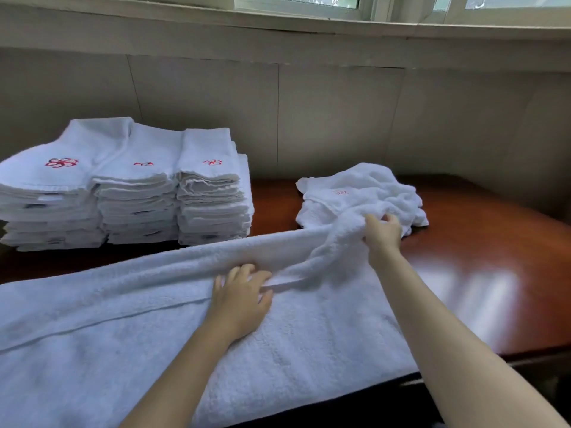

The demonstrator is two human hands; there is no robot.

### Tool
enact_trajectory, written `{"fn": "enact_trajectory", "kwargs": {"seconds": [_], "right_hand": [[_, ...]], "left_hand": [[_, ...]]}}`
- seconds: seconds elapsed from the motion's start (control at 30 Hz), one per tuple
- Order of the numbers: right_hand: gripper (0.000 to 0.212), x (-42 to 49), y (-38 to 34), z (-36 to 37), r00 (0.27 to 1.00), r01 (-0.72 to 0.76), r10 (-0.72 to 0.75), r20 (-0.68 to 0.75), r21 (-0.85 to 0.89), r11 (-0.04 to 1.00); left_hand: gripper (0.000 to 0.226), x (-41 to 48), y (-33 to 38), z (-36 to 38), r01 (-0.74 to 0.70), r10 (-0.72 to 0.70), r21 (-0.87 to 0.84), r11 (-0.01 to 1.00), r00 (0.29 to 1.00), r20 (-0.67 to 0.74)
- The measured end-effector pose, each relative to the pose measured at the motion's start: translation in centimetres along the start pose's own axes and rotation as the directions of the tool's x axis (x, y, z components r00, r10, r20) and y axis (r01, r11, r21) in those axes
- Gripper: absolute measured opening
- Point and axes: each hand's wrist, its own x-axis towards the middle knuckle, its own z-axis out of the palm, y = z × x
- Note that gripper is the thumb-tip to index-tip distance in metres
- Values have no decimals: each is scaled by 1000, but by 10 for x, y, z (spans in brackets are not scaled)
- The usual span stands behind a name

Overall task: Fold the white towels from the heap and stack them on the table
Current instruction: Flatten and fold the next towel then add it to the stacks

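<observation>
Panelled wall [340, 118] below window [296, 4].

Spread towel [129, 350] cut off left and bottom; right-hand fingers [390, 220] buried in cloth.

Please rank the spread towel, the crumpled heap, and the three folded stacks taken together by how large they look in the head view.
1. Spread towel, though nearest the camera.
2. Folded stacks.
3. Crumpled heap, with the right hand gripping cloth at its near edge.
</observation>
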Motion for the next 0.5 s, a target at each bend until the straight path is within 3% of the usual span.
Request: {"fn": "enact_trajectory", "kwargs": {"seconds": [0.07,0.17,0.27,0.33,0.5], "right_hand": [[36,-2,-8,-13,998,-1,2,-64,20,1000],[38,-13,-2,-35,966,-176,188,-177,85,981],[39,-21,4,-58,830,-407,465,-308,236,883],[32,-23,0,-69,807,-416,500,-313,300,859],[37,-15,-13,-87,865,-447,418,-276,-48,893]], "left_hand": [[43,2,1,2,-7,7,7,1000,1000,24],[43,3,2,4,-8,9,-14,1000,998,58],[43,2,1,4,-5,7,-22,1000,997,72],[43,2,2,3,-6,7,-22,1000,997,73],[47,2,3,-4,-28,28,1,1000,1000,-1]]}}
